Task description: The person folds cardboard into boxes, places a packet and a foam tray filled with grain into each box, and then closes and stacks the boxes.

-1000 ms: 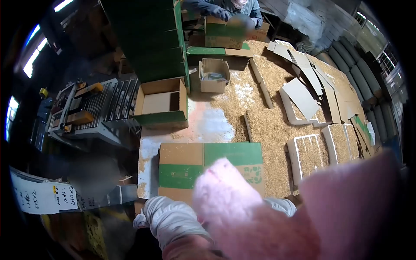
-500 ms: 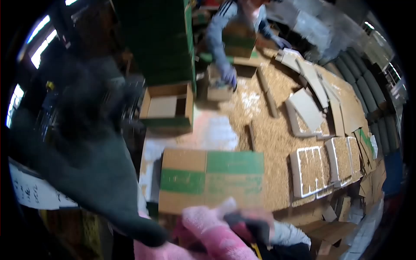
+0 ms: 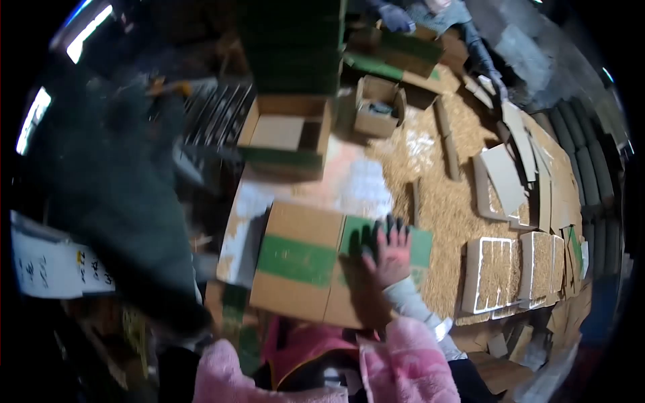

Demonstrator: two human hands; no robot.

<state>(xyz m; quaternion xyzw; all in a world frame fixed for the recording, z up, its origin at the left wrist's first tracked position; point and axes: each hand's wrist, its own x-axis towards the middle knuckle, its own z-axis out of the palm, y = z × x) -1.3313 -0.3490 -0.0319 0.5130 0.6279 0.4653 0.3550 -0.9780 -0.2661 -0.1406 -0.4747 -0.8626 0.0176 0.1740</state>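
Note:
A closed cardboard box (image 3: 299, 225) with green bands lies in front of me on the table. My right hand (image 3: 392, 258), in a pink glove with dark fingertips, rests on its top at the right side, fingers spread. Very near the camera, my left hand (image 3: 124, 221) fills the left side as a big, dark, blurred gloved shape. Its thumb points down to the right and its fingers reach upward, apart, with nothing visible in them. Beyond the closed box stands an open cardboard box (image 3: 285, 161) with a pale sheet inside.
A small open carton (image 3: 376, 124) holds something dark. White-edged trays (image 3: 474, 275) and cardboard pieces (image 3: 516, 144) lie at the right. Across the table a co-worker's gloved hand (image 3: 396, 18) is visible. A tall green stack (image 3: 289, 54) rises behind the open box.
My right hand has gone from low by my body onto the closed box. My left hand stays near the camera. The co-worker's hand has left the small carton. The view has shifted.

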